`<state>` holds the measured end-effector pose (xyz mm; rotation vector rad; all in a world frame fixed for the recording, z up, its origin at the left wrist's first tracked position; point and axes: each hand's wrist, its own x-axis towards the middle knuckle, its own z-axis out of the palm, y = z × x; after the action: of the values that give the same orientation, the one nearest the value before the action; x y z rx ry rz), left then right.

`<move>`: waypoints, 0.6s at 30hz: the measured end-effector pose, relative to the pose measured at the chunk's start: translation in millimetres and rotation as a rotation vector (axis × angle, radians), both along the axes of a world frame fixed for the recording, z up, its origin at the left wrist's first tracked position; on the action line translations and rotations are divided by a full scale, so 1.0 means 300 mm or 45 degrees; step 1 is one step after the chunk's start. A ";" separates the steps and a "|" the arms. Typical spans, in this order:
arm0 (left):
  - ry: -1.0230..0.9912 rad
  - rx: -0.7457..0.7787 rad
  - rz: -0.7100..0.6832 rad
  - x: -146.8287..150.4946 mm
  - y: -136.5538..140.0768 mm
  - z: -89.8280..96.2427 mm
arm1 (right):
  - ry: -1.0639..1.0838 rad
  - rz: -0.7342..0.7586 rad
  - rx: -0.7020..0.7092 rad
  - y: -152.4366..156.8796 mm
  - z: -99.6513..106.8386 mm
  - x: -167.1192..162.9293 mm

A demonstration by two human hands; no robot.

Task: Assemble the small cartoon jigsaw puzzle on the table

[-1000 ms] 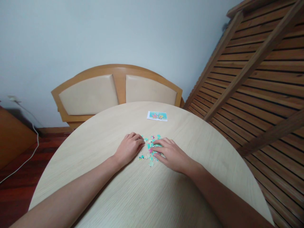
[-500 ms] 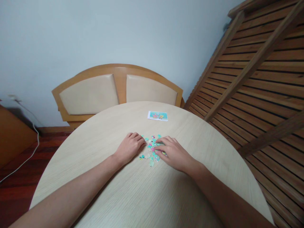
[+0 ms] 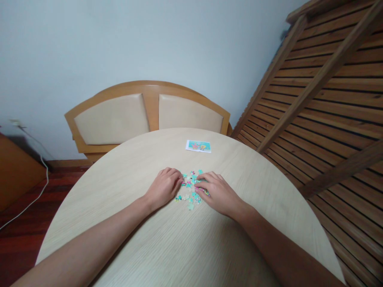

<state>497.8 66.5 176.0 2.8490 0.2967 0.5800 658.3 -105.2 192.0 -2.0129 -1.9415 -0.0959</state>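
Observation:
Several small jigsaw puzzle pieces, mostly turquoise with some pink, yellow and pale ones, lie in a loose heap on the round wooden table. At the heap's left side, my left hand has its fingers curled together, with a pinkish piece at the fingertips. From the right, my right hand reaches over the heap. Its thumb and index finger close around a pink piece, while the other fingers rest above turquoise pieces. My fingers hide part of the heap.
Beyond the heap lies a small picture card with cartoon figures on turquoise. A padded wooden headboard stands behind the table against the wall. Slatted wooden boards lean at the right. A white cable runs down at the left.
My left fingers have drawn slightly back and now have a pinkish piece at their tips. My right thumb and index finger have closed on a pink piece, shifting it slightly right.

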 end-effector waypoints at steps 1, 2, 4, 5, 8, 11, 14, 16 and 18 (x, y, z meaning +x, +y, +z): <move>-0.021 -0.026 -0.008 0.000 0.001 -0.005 | -0.004 -0.008 0.003 0.000 0.001 0.000; -0.038 -0.044 -0.007 0.000 0.003 -0.010 | -0.006 -0.009 0.007 0.001 0.001 -0.002; -0.052 -0.067 0.010 0.000 0.006 -0.014 | -0.006 0.006 0.010 0.004 0.001 -0.010; -0.055 -0.075 0.019 -0.002 0.008 -0.013 | -0.005 0.018 0.008 0.005 0.000 -0.015; -0.045 -0.093 0.010 -0.016 0.012 0.010 | 0.002 0.045 -0.006 0.007 -0.002 -0.027; 0.029 -0.103 -0.052 -0.044 0.016 0.049 | 0.022 0.049 -0.009 0.008 -0.001 -0.032; 0.122 -0.092 -0.094 -0.073 0.020 0.079 | 0.054 0.028 -0.018 0.008 0.002 -0.035; 0.170 -0.078 -0.105 -0.084 0.021 0.087 | 0.080 0.004 -0.030 0.007 0.005 -0.039; 0.228 -0.056 -0.130 -0.087 0.021 0.088 | 0.100 -0.013 -0.048 0.006 0.009 -0.042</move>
<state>471.6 72.8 202.6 2.8573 0.1892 0.2958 645.6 -103.3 194.8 -2.0191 -1.8984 0.0174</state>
